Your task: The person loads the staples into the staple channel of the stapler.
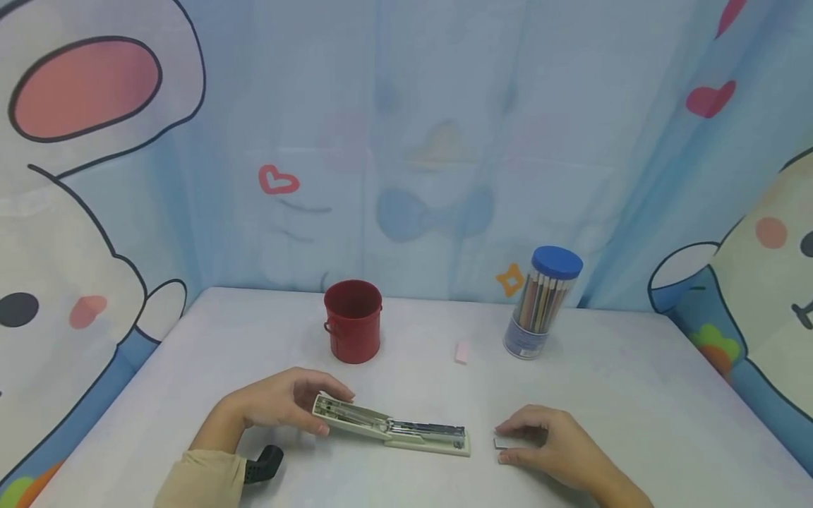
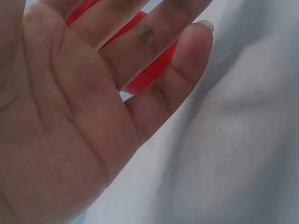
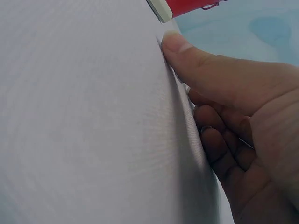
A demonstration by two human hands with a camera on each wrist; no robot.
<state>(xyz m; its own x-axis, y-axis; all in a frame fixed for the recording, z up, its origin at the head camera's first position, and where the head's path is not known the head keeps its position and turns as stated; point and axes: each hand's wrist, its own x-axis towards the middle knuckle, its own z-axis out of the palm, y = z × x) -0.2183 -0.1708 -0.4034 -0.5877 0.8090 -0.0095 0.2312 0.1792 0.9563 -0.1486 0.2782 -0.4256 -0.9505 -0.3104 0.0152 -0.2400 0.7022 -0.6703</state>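
A pale green stapler (image 1: pixel 390 429) lies folded open on the table, its long metal magazine exposed and its left half tilted up. My left hand (image 1: pixel 288 403) holds the raised left end between thumb and fingers. In the left wrist view the palm and several fingers of the left hand (image 2: pixel 79 107) show, but the stapler is hidden. Right of the stapler, my right hand (image 1: pixel 555 444) pinches a small grey strip of staples (image 1: pixel 503 443) low over the table. The right wrist view shows the thumb of the right hand (image 3: pixel 224 88) and the stapler's end (image 3: pixel 161 10); the strip is hidden there.
A red bucket (image 1: pixel 353 331) stands behind the left hand. At the back right is a clear tube of pencils (image 1: pixel 538 303) with a blue lid. A pink eraser (image 1: pixel 461 353) lies between them on the white table (image 1: pixel 406 487). A printed curtain (image 1: pixel 432 141) hangs behind.
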